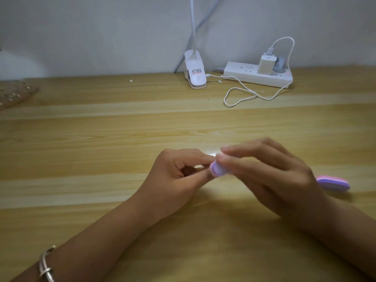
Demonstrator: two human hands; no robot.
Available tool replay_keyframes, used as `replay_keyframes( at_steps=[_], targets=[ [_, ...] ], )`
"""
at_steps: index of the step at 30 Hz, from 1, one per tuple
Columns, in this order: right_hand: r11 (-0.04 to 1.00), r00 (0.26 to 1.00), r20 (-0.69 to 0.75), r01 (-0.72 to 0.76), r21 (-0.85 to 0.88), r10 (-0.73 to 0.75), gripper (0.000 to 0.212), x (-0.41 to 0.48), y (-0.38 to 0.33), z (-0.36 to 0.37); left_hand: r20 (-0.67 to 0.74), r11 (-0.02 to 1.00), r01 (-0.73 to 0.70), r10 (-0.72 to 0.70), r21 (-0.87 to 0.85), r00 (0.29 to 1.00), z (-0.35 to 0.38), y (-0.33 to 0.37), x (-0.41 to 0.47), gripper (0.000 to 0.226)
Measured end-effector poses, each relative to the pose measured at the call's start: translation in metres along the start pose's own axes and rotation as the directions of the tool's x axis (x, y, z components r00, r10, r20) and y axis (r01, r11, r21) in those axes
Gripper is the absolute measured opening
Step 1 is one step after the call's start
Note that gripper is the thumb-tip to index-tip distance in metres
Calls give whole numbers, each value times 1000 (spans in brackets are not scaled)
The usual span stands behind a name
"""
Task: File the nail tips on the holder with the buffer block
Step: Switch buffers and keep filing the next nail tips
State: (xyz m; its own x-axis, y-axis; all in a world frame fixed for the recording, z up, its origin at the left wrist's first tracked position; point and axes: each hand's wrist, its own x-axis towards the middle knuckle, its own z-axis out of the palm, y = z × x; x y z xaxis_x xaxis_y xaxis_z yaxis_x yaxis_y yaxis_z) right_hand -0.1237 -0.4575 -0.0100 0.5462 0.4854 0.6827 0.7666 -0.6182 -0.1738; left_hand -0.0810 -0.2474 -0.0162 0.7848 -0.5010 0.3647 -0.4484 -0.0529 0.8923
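Head view: just below the centre of the frame, the left hand [179, 176] closes its grip narrowly on a small piece [200, 166] too hidden to identify. The right hand [270, 176] curls its grip round a lilac buffer block [218, 169], whose end meets the left fingertips above the wooden surface [101, 139]. A pink-and-purple block [333, 183] lies at the right edge, and a power strip [258, 76] sits at upper right.

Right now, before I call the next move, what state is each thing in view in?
left hand: pinches a small pale piece, likely the holder, mostly hidden
right hand: grips the buffer block
buffer block: lifted, end at the left fingertips
second buffer: lying flat on the table, untouched
charger: plugged into the power strip
power strip: red light on
cable: loosely looped
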Motion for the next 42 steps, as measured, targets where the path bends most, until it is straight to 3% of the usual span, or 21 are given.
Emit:
replay_keyframes(
  at_steps=[3, 5, 8, 12, 17, 21, 26, 30, 35, 39, 42],
  targets=[
    [992, 990, -74, -115, 55, 119, 29, 0, 4, -2, -13, 999, 31, -31, -11, 999, 1, -1, 1, 8],
    [990, 991, -71, -104, 93, 111, 25, -2, -1, 1, -5, 999, 24, -24, -34, 1000, 1, -2, 1, 10],
    [998, 998, -31, -46, 35, 48, 27, -3, -2, 4, -5, 999, 2, -2, -52, 1000, 0, -2, 1, 14],
    [984, 976, -128, -180, -7, 178, 28, -1, 7, -5, -7, 999, 7, -7, -45, 1000, 2, -1, 0, 9],
    [997, 999, -22, -24, 73, 26, 31, -3, -10, 2, 8, 996, -15, 16, -86, 1000, 0, -1, -2, 18],
    [986, 988, -62, -136, 94, 142, 29, -2, -4, -6, 9, 997, -6, 7, -78, 1000, 1, 0, -2, 16],
    [992, 997, -44, -57, 108, 62, 31, -3, -12, -1, 48, 992, -23, 29, -124, 998, 1, 0, 0, 21],
    [984, 978, -110, -171, 56, 177, 28, -2, -1, -6, 50, 995, -32, 37, -96, 998, 3, 0, 0, 20],
    [995, 997, -46, -65, 78, 69, 31, -3, -12, 0, 41, 992, -41, 47, -118, 998, 3, 2, 0, 23],
    [984, 981, -92, -166, 62, 171, 29, -3, -5, -5, 60, 996, -31, 37, -87, 998, 3, 1, 1, 18],
    [994, 996, -38, -71, 87, 75, 31, -5, -15, 2, 65, 995, -24, 30, -96, 997, 2, 1, 1, 19]
  ],
)
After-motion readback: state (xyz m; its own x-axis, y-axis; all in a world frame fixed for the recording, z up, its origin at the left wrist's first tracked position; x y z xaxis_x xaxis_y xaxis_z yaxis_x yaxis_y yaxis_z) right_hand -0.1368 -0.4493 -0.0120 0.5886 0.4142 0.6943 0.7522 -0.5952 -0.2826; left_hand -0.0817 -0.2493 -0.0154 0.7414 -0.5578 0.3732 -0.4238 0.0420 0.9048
